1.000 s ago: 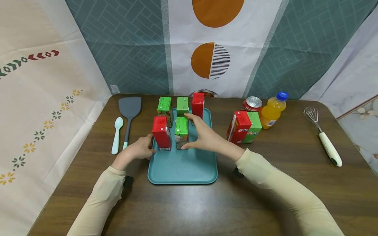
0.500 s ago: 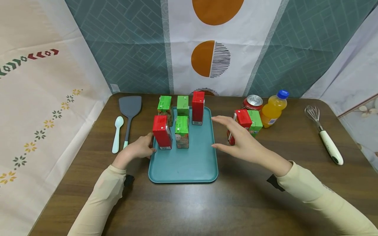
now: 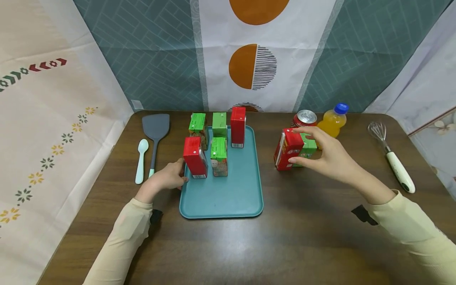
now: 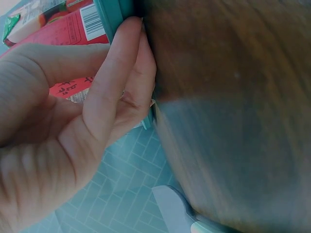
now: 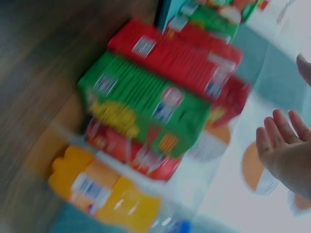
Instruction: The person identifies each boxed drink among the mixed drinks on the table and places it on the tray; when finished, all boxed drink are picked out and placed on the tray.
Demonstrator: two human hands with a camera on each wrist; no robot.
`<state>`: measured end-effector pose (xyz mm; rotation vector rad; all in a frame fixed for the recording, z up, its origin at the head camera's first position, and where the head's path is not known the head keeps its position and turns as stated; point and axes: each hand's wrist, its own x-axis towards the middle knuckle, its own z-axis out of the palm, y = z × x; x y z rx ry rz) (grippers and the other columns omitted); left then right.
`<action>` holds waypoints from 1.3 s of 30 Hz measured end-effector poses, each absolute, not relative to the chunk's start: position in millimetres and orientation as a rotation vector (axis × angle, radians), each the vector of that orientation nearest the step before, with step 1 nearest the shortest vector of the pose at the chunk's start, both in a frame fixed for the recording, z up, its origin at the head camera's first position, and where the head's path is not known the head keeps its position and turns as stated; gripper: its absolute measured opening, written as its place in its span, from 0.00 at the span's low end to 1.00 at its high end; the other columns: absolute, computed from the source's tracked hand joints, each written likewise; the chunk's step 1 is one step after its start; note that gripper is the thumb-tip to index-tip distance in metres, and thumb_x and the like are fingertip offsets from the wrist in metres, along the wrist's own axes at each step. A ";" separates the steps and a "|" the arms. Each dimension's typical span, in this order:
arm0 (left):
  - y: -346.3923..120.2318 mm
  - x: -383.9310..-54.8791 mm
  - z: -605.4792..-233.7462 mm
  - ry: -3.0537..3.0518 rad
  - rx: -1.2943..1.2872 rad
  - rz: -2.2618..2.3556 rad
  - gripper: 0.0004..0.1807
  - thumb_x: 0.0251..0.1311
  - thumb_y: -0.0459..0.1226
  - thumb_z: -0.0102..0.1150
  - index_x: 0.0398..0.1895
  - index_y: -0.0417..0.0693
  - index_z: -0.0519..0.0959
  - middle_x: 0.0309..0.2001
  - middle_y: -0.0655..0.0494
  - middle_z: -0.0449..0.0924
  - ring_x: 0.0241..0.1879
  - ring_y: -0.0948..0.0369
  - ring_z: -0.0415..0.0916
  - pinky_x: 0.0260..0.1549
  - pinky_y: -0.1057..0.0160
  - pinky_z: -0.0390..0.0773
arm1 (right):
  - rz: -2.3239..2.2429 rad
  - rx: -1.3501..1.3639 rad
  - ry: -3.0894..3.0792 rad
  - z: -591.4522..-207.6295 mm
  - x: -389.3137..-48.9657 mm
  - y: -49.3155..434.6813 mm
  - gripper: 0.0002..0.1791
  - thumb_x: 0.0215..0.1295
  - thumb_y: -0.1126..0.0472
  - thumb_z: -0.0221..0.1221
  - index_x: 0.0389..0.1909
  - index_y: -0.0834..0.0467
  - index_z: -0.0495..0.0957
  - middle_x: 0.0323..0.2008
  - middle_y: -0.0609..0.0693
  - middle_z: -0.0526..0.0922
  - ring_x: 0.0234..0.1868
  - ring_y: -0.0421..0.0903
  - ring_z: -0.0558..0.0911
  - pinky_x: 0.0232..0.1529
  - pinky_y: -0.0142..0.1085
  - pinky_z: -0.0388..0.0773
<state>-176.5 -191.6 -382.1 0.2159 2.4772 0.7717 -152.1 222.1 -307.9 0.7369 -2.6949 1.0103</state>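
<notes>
My left hand grips the left rim of a teal tray, fingers at its edge in the left wrist view. On that tray several juice boxes stand upright: a red juice box nearest the hand, a green juice box beside it, others behind. To the right of the tray, my right hand is spread with thumb and fingers apart near a red juice box and a green juice box. The right wrist view shows this hand apart from both boxes.
Behind the right-hand boxes are a soda can and an orange drink bottle, both partly hidden. A whisk lies far right. A spatula and a pale spoon lie left of the tray.
My right hand has left the green juice box at the front of the tray and moved right to the boxes beside the tray. The left hand has stayed at the tray's rim.
</notes>
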 end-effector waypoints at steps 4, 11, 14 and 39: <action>-192.0 -176.5 -381.8 2.481 0.219 0.773 0.35 0.58 0.28 0.55 0.64 0.25 0.50 0.36 0.38 0.74 0.24 0.59 0.78 0.27 0.60 0.80 | 1.120 0.603 -2.776 -309.8 -170.8 241.9 0.42 0.47 0.59 0.72 0.64 0.52 0.64 0.60 0.52 0.70 0.57 0.57 0.72 0.45 0.50 0.77; -191.6 -176.1 -381.7 2.476 0.220 0.784 0.35 0.58 0.28 0.55 0.65 0.25 0.49 0.37 0.38 0.74 0.24 0.59 0.78 0.28 0.60 0.80 | 1.341 0.478 -2.863 -326.9 -194.1 263.6 0.44 0.47 0.63 0.71 0.66 0.56 0.60 0.65 0.54 0.64 0.65 0.60 0.63 0.59 0.56 0.63; -191.0 -176.3 -381.9 2.475 0.225 0.788 0.35 0.58 0.28 0.55 0.65 0.25 0.49 0.37 0.38 0.74 0.24 0.59 0.78 0.27 0.60 0.80 | 1.329 0.470 -2.886 -336.9 -198.7 266.3 0.43 0.47 0.60 0.71 0.66 0.56 0.62 0.64 0.55 0.64 0.65 0.60 0.63 0.58 0.59 0.63; -192.8 -176.7 -383.1 2.485 0.231 0.776 0.37 0.58 0.29 0.55 0.66 0.24 0.47 0.38 0.38 0.75 0.23 0.60 0.79 0.27 0.61 0.80 | 0.766 0.568 -2.986 -354.4 -206.2 268.1 0.46 0.40 0.48 0.74 0.60 0.63 0.66 0.46 0.59 0.76 0.43 0.54 0.74 0.43 0.49 0.75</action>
